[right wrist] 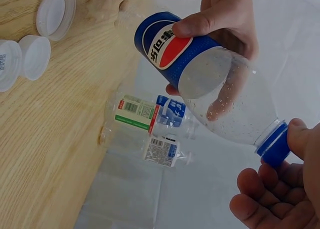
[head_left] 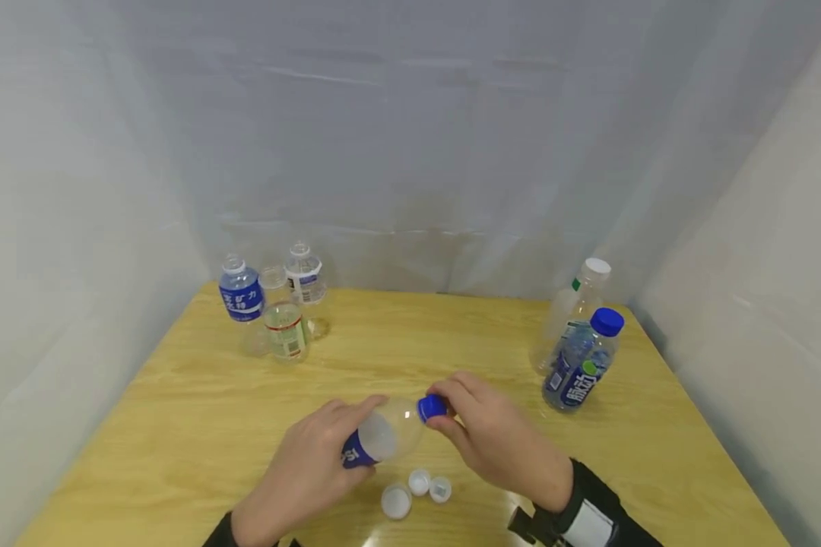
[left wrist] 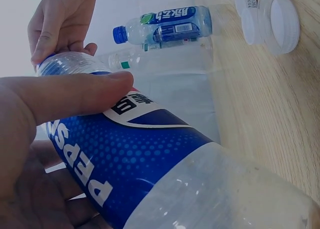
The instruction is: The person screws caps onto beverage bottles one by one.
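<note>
A clear bottle with a blue Pepsi label (head_left: 359,450) (left wrist: 125,149) (right wrist: 172,49) is tilted above the table, its neck towards the right. My left hand (head_left: 315,452) (left wrist: 55,109) (right wrist: 232,24) grips it round the label, thumb on top. At the neck, my right hand (head_left: 496,437) (left wrist: 62,21) (right wrist: 285,189) pinches the blue cap (head_left: 432,408) (right wrist: 274,144) between thumb and fingers; the cap sits on the bottle mouth. Below the bottle several white caps (head_left: 396,501) (left wrist: 282,24) (right wrist: 55,14) lie on the table.
Uncapped bottles (head_left: 286,330) (right wrist: 137,111) stand together at the table's back left. At the right stand a blue-capped bottle (head_left: 578,372) (left wrist: 172,26) and a white-capped one (head_left: 581,300). Pale sheeting (head_left: 417,152) hangs behind the wooden table (head_left: 178,425) and at both sides.
</note>
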{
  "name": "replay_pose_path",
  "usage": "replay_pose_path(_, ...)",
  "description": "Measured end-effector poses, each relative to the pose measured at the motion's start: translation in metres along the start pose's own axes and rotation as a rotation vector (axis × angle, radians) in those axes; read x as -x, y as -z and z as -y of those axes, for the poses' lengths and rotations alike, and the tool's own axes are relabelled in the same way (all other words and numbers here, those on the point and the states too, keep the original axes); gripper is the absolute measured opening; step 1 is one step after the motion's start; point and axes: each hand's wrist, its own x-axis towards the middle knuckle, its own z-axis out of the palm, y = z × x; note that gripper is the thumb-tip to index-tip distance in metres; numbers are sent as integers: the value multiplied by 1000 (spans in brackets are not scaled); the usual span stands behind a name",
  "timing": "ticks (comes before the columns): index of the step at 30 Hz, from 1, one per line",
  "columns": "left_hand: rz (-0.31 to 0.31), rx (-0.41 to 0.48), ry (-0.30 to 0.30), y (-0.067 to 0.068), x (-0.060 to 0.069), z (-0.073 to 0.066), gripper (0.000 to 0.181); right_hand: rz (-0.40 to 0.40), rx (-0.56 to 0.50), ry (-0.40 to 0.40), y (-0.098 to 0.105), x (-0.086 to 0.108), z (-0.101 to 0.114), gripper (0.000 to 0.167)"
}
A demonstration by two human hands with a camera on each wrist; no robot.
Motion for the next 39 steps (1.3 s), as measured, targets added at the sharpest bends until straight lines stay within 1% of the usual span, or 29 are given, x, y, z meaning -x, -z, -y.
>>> replay_pose_path(2,-36,-24,34,5,7,4,84,6,7,10,-7,-10,3,30)
replay_pose_path(4,-74,-52,76,11,17,9,84,15,-4,29,-17,-21,8,31)
replay_pose_path(7,-97,-79,145,20,34,18,85,29,-49,63,-33,-36,16,32)
replay_pose_path(9,-108,-107,159,23,42,24,86,33,-91,76,-42,-43,20,32)
replay_pose_path(12,-120,-133,157,26,48,30,87,31,-134,80,-49,-49,23,34)
replay_pose_path(14,-138,-151,149,25,48,32,88,32,-146,75,-50,-52,23,35)
replay_pose_path(17,-142,-156,157,25,46,31,87,35,-160,68,-50,-54,22,35)
replay_pose_path(20,-162,-162,162,24,44,30,86,38,-180,60,-51,-56,21,32)
replay_pose_path(23,-201,-169,147,21,41,28,85,36,-183,43,-50,-56,19,30)
replay_pose_path(27,-258,-171,125,17,37,25,84,51,-204,-1,-49,-56,17,30)
replay_pose_path(30,-279,-164,125,16,34,24,84,70,-243,-36,-47,-56,14,32)
replay_pose_path(34,-253,-166,141,17,33,24,87,76,-312,-51,-45,-58,9,30)
replay_pose_path(37,-216,-185,149,19,33,24,90,72,-351,-38,-44,-58,4,26)
replay_pose_path(39,-201,-186,149,19,32,23,91,69,-360,-23,-42,-58,2,27)
